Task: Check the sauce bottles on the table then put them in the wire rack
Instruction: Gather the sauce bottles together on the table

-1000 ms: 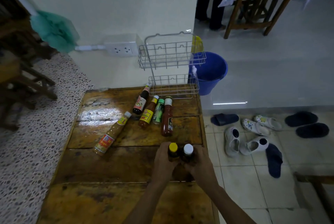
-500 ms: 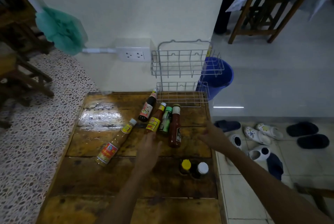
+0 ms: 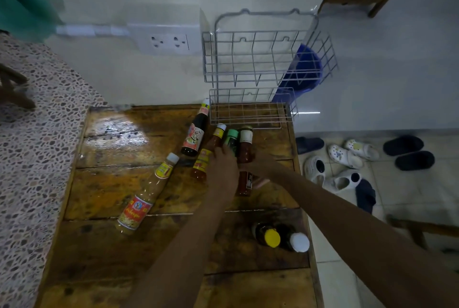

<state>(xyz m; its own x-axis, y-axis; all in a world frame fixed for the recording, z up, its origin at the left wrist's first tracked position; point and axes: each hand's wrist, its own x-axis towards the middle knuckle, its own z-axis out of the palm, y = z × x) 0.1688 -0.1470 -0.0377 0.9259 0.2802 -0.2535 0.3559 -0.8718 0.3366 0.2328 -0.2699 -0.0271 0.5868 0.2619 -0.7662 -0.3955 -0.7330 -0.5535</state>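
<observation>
- Head view: left hand (image 3: 222, 166) curls over the green-capped bottle (image 3: 231, 140); right hand (image 3: 255, 162) wraps the glossy red sauce bottle (image 3: 246, 151), both lying on the worn plank table (image 3: 111, 183).
- Empty silver wire rack (image 3: 250, 114) stands at 12 o'clock; two round-capped dark bottles (image 3: 280, 238) stand upright at 5 o'clock.

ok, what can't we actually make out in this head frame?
- Left hand: covers the lower part of the green-capped bottle; whether it is gripped cannot be told.
- Right hand: on the red sauce bottle; its fingers are hidden behind the bottle, so the grip is unclear.
- Label text on all bottles: too small and dim.
- Yellow-capped bottle and white-capped bottle: seen from above, so their labels are hidden.
- Blue bucket: partly hidden behind the wire rack.
</observation>
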